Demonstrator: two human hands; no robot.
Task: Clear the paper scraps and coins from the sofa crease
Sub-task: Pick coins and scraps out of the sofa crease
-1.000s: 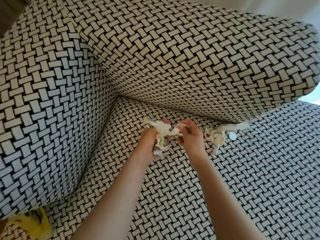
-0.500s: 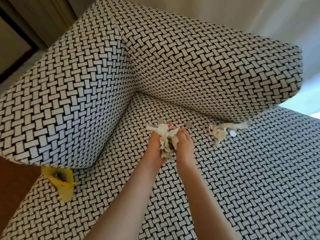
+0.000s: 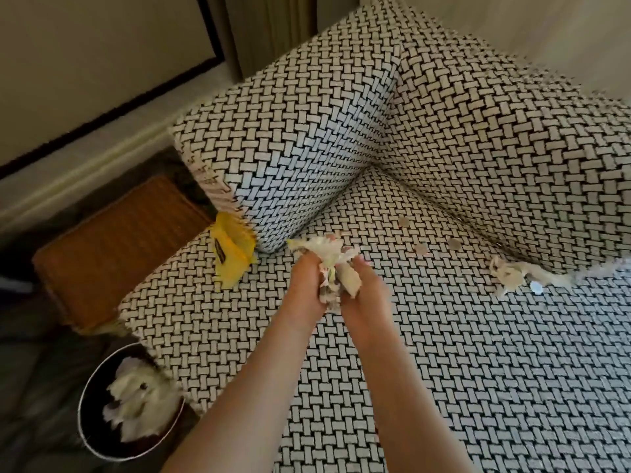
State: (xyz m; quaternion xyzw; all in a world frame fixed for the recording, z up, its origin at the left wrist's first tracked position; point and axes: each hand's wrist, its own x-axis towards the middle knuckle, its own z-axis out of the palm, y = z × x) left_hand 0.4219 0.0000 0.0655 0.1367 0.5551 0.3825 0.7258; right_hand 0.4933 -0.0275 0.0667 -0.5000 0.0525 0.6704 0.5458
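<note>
My left hand point(image 3: 306, 285) and my right hand point(image 3: 367, 291) are pressed together over the sofa seat point(image 3: 478, 353), both gripping one crumpled wad of paper scraps point(image 3: 329, 256). A second clump of paper scraps point(image 3: 510, 275) lies on the seat by the lower edge of the back cushion point(image 3: 512, 148), with a small pale round piece point(image 3: 536, 287) beside it. Three coins point(image 3: 420, 249) lie on the seat along the crease to the right of my hands.
A round bin point(image 3: 89, 397) holding crumpled paper stands on the floor at the sofa's front left corner. A yellow bag point(image 3: 232, 249) sits wedged at the foot of the armrest point(image 3: 290, 138). A brown wicker box point(image 3: 112, 247) stands left of the sofa.
My hands have drawn back from the crease with the wad of scraps and closed together on it. The view has swung left, bringing the bin, wicker box and floor into sight.
</note>
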